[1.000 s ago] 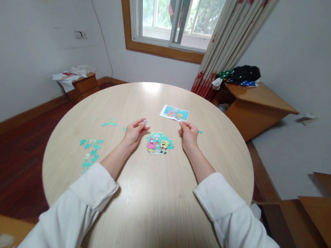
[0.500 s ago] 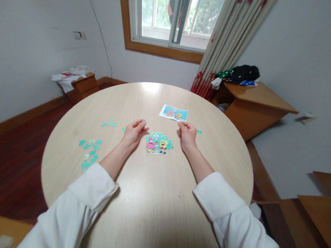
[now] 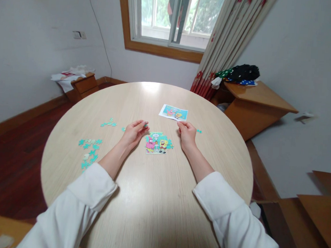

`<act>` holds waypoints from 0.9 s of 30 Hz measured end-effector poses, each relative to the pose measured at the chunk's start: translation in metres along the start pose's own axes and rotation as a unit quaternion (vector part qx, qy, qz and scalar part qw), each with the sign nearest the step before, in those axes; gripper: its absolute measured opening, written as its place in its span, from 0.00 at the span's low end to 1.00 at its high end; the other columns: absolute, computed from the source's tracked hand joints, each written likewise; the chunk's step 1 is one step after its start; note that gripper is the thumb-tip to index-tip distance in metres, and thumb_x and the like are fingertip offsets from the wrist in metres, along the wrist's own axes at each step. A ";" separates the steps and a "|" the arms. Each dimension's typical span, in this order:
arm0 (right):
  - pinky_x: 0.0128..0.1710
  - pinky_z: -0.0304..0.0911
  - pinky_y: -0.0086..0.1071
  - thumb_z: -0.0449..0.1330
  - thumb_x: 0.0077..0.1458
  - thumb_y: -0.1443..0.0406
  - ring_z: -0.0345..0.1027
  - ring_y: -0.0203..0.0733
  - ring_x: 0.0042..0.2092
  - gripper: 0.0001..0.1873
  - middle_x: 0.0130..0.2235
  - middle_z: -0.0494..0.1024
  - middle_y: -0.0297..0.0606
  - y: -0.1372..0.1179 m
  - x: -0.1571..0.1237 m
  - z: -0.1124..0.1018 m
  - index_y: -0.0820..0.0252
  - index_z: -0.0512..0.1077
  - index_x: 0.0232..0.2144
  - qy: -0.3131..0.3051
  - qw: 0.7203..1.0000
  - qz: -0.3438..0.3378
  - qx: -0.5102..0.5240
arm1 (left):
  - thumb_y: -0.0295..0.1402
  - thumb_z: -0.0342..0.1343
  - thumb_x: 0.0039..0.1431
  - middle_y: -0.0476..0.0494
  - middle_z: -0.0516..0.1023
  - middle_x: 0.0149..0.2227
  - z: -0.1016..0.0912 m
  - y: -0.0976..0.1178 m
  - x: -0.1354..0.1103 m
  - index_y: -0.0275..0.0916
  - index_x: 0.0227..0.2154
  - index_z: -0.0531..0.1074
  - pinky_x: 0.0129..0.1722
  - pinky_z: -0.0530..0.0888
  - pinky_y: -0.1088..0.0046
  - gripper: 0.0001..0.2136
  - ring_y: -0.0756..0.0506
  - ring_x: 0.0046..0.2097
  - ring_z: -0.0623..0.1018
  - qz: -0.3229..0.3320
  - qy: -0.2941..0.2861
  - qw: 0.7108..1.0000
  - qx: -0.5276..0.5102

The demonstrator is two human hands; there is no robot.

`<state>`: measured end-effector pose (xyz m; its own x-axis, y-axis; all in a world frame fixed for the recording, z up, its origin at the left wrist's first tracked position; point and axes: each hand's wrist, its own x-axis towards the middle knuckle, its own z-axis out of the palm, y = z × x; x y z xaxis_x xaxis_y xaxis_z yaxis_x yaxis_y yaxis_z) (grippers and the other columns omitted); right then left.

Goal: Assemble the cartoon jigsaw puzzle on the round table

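Note:
My left hand (image 3: 133, 132) is closed in a pinch on a small teal jigsaw piece (image 3: 145, 125), held just off the upper left corner of the partly joined jigsaw puzzle (image 3: 159, 143). The puzzle shows a pink, a grey-green and a yellow cartoon figure on teal, with a jagged right side. My right hand (image 3: 187, 134) is also pinched, to the puzzle's right. Its fingertips come up to the lower edge of the printed reference picture (image 3: 174, 112); whether they touch it or hold anything is hidden.
Loose teal pieces (image 3: 92, 153) lie at the table's left, with another small group (image 3: 109, 122) above them. One piece (image 3: 123, 129) is beside my left wrist, and a few (image 3: 199, 131) lie past my right hand. The round table (image 3: 154, 206) has a wooden cabinet (image 3: 257, 104) behind its right side.
The piece in my left fingers has turned a little, showing more teal now. My right hand and the puzzle have stayed in place.

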<state>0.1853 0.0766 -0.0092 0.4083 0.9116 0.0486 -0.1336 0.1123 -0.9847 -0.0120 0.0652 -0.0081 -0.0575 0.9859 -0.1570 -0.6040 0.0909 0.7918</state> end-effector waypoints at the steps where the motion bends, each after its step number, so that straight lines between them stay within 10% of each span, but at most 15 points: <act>1: 0.20 0.45 0.25 0.63 0.36 0.61 0.51 0.29 0.20 0.11 0.15 0.61 0.23 0.000 0.000 0.000 0.60 0.69 0.23 0.001 1.000 0.001 0.001 | 0.24 0.67 0.42 0.48 0.76 0.26 0.001 0.001 -0.001 0.33 0.24 0.71 0.35 0.74 0.75 0.09 0.54 0.27 0.74 -0.003 0.000 1.000 0.006; 11: 0.20 0.45 0.26 0.64 0.37 0.60 0.51 0.29 0.20 0.11 0.15 0.60 0.23 0.000 0.000 -0.001 0.60 0.68 0.23 -0.005 1.000 -0.003 -0.010 | 0.28 0.68 0.41 0.49 0.73 0.21 -0.003 0.016 -0.002 0.32 0.23 0.69 0.16 0.61 0.83 0.12 0.59 0.17 0.63 0.014 -0.026 0.997 0.076; 27: 0.19 0.45 0.25 0.63 0.35 0.60 0.50 0.28 0.19 0.10 0.15 0.60 0.23 0.001 0.001 -0.001 0.59 0.68 0.22 -0.008 1.000 -0.008 -0.002 | 0.29 0.71 0.36 0.50 0.71 0.18 0.000 0.017 -0.006 0.31 0.20 0.70 0.15 0.58 0.83 0.13 0.60 0.16 0.59 -0.010 -0.066 0.995 0.077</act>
<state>0.1860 0.0770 -0.0103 0.3959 0.9159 0.0665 -0.1239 0.1251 -0.9844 -0.0219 0.0604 0.0063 0.0648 0.9925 -0.1033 -0.4745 0.1217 0.8718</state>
